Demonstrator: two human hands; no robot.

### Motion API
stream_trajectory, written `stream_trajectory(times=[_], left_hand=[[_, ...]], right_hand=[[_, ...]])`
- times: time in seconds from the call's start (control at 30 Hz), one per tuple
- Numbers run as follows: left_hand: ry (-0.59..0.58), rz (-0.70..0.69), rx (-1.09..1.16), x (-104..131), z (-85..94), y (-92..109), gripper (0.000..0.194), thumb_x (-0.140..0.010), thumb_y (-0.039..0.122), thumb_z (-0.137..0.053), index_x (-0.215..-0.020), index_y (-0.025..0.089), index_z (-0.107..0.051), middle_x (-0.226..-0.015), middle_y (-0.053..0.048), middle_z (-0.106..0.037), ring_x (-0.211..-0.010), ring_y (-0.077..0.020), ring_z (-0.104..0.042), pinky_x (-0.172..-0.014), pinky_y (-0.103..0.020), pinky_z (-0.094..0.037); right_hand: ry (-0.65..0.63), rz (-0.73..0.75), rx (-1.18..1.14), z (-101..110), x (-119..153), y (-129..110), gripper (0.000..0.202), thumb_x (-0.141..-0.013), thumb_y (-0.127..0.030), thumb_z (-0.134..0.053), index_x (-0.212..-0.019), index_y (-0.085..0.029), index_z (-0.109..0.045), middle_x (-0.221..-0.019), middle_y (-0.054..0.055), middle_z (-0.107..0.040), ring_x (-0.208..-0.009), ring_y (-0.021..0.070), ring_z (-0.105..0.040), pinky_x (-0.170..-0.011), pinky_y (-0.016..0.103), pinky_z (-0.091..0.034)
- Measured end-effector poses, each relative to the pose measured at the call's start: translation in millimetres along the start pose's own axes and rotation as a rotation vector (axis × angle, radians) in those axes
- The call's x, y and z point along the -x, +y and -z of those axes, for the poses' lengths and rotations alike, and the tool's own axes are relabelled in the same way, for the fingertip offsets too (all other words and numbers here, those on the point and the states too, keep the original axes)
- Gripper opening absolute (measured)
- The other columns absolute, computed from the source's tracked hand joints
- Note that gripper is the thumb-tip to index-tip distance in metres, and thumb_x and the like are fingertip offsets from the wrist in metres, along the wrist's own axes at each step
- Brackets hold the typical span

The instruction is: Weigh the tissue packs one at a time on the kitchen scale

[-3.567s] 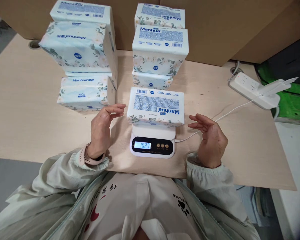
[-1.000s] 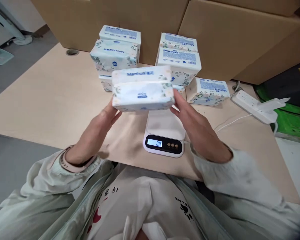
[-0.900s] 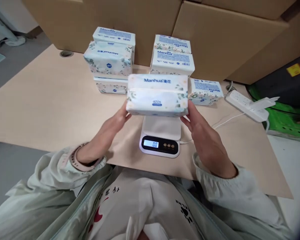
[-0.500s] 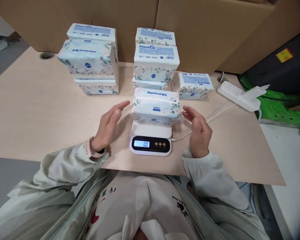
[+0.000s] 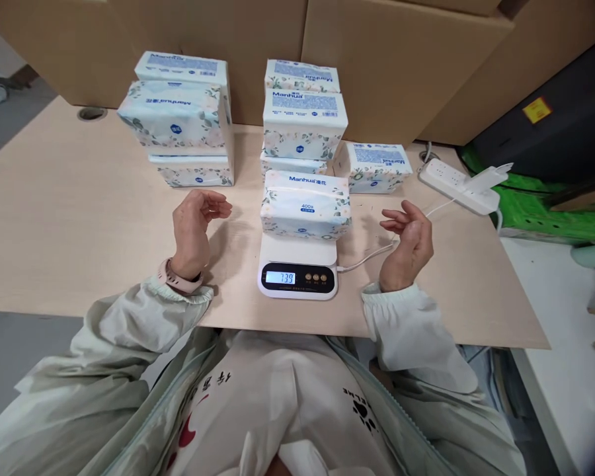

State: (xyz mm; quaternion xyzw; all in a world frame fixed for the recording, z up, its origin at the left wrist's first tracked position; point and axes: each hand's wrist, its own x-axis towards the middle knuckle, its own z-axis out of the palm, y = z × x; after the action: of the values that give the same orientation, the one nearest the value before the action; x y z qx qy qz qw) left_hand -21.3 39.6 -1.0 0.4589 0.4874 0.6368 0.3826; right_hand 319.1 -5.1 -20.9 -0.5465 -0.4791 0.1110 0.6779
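Note:
A floral pack of tissues (image 5: 306, 208) rests on the white digital scale (image 5: 297, 251), whose lit display (image 5: 280, 277) seems to read 73.9. To the left of the pack, my left hand (image 5: 193, 228) is raised with loosely bent fingers, touching nothing. On the other side my right hand (image 5: 409, 244) is likewise apart from the pack, fingers spread and curled a little, palm facing inward. Both hands are empty. The white cable (image 5: 361, 259) runs from the scale's right side and passes behind my right hand.
Stacked tissue packs stand behind the scale at the left (image 5: 173, 119) and centre (image 5: 305, 122). A single tissue pack (image 5: 375, 168) lies right of centre, near a white power strip (image 5: 459, 185). Large cardboard boxes (image 5: 401, 73) line the table's back.
Both hands have drawn outward from the tissue pack on the scale. The display has gone from 0.0 to about 73.9. The camera view has shifted slightly.

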Motion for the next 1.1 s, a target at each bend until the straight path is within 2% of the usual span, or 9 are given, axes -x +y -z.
stream_trajectory(times=[0.27,0.53,0.7,0.83,1.1], left_hand=[[-0.014,0.025,-0.026,3,-4.1,1,0.036,-0.094,0.054,-0.062,-0.077,0.024,-0.075,-0.077,-0.006,-0.073,-0.073,-0.0201,-0.067,-0.075,-0.034,-0.057],[-0.049,0.003,-0.021,6,-5.7,1,0.037,-0.095,0.052,-0.059,-0.076,0.024,-0.075,-0.074,-0.006,-0.071,-0.07,-0.0191,-0.067,-0.076,-0.036,-0.056],[-0.001,0.023,-0.019,5,-3.1,-1,0.035,-0.09,0.053,-0.06,-0.073,0.024,-0.072,-0.071,-0.006,-0.07,-0.068,-0.0185,-0.066,-0.072,-0.034,-0.055],[-0.008,0.017,0.007,4,-0.2,-3,0.034,-0.089,0.053,-0.06,-0.074,0.024,-0.072,-0.073,-0.005,-0.07,-0.069,-0.0178,-0.066,-0.073,-0.033,-0.055],[-0.012,0.048,-0.011,5,-3.8,2,0.038,-0.092,0.056,-0.062,-0.073,0.025,-0.071,-0.071,-0.005,-0.069,-0.067,-0.019,-0.066,-0.073,-0.035,-0.056]], right_hand=[[0.004,-0.058,0.034,2,0,-9,0.052,-0.106,-0.062,-0.047,-0.127,-0.022,-0.073,-0.106,0.009,-0.08,-0.088,0.0241,-0.075,-0.091,0.051,-0.062],[-0.046,-0.046,0.028,5,-1,-14,0.047,-0.107,-0.063,-0.044,-0.129,-0.031,-0.072,-0.109,0.009,-0.077,-0.089,0.0266,-0.074,-0.094,0.053,-0.06],[-0.035,-0.037,-0.019,2,-2,-13,0.047,-0.106,-0.062,-0.048,-0.125,-0.027,-0.073,-0.105,0.008,-0.079,-0.083,0.0235,-0.071,-0.086,0.048,-0.06],[-0.062,-0.036,-0.007,-1,-1,-9,0.053,-0.105,-0.066,-0.047,-0.126,-0.024,-0.072,-0.104,0.008,-0.079,-0.081,0.0216,-0.071,-0.085,0.047,-0.061],[-0.082,-0.048,0.072,1,2,-7,0.048,-0.106,-0.064,-0.047,-0.127,-0.031,-0.073,-0.105,0.008,-0.079,-0.082,0.0252,-0.073,-0.087,0.051,-0.061]])
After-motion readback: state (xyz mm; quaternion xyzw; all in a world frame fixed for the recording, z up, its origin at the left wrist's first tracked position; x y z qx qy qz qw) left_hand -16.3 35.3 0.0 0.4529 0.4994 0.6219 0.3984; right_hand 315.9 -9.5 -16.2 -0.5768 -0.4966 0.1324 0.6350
